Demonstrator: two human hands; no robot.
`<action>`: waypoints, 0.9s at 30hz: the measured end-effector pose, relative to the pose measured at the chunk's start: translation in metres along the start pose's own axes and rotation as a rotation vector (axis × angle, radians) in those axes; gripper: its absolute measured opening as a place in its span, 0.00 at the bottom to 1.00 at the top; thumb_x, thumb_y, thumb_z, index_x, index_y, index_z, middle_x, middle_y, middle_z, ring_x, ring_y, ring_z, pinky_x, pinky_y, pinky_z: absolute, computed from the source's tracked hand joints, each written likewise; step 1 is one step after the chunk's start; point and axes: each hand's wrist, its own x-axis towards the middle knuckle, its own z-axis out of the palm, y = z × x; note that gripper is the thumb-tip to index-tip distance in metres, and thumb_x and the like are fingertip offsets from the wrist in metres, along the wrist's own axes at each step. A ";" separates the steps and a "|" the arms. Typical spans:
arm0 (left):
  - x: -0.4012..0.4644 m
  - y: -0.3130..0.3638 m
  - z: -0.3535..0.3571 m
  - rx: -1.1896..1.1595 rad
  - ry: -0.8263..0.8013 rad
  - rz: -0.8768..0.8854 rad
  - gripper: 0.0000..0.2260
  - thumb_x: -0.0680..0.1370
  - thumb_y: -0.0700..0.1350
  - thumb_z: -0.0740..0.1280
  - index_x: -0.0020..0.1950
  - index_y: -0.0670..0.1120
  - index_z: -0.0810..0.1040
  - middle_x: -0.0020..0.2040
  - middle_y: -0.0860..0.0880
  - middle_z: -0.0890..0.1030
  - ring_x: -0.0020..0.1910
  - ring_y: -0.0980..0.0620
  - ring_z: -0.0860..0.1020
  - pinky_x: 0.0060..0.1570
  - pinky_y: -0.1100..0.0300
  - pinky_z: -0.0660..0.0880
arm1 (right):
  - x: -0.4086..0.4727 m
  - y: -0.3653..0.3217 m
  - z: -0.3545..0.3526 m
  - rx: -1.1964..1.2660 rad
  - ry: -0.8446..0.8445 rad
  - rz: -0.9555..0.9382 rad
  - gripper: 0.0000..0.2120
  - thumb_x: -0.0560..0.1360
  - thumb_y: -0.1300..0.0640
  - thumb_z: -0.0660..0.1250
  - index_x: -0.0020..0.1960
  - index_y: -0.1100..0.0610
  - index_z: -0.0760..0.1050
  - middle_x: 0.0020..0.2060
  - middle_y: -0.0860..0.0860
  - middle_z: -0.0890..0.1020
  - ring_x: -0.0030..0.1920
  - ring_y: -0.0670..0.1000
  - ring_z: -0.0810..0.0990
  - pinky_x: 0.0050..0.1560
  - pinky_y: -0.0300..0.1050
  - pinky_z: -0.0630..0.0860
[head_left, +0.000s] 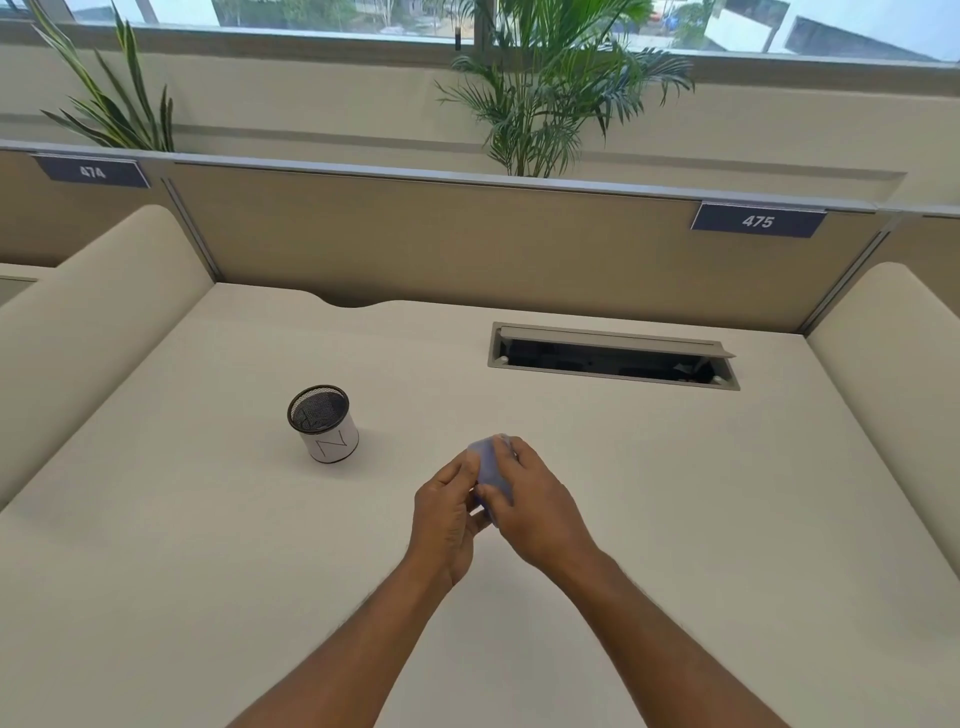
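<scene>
Both my hands meet above the middle of the cream desk (675, 519). Between them is a small, blurred bluish-purple object (490, 464); what it is cannot be told. My left hand (448, 519) holds it from the left with curled fingers, and my right hand (535, 506) grips it from the right and above. A black mesh cup (323, 423) with a white paper label marked "N" stands upright to the left of my hands, apart from them.
An open cable tray (613, 356) is set into the desk at the back right. Padded dividers rise at the left (104, 312) and right (893, 353). A partition with the signs 474 and 475 closes the back; plants stand behind it.
</scene>
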 end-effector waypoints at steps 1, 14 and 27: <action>0.001 0.001 0.001 0.007 0.017 -0.003 0.12 0.82 0.51 0.67 0.58 0.47 0.86 0.55 0.42 0.87 0.50 0.44 0.85 0.47 0.46 0.83 | -0.001 -0.001 0.001 -0.005 0.023 -0.015 0.27 0.81 0.43 0.56 0.77 0.47 0.55 0.75 0.45 0.63 0.65 0.49 0.75 0.54 0.34 0.67; -0.002 0.004 0.005 0.065 0.062 -0.048 0.10 0.81 0.52 0.67 0.50 0.53 0.88 0.46 0.49 0.89 0.41 0.51 0.87 0.38 0.52 0.82 | 0.020 0.007 -0.034 0.805 0.090 0.346 0.08 0.78 0.55 0.68 0.45 0.53 0.85 0.40 0.46 0.87 0.43 0.49 0.85 0.38 0.37 0.81; 0.007 0.016 0.001 -0.014 0.164 -0.020 0.09 0.80 0.50 0.69 0.54 0.48 0.86 0.52 0.45 0.86 0.51 0.43 0.83 0.45 0.45 0.83 | -0.002 0.012 -0.028 0.858 0.022 0.332 0.05 0.77 0.55 0.69 0.47 0.54 0.83 0.43 0.48 0.86 0.44 0.47 0.83 0.46 0.43 0.82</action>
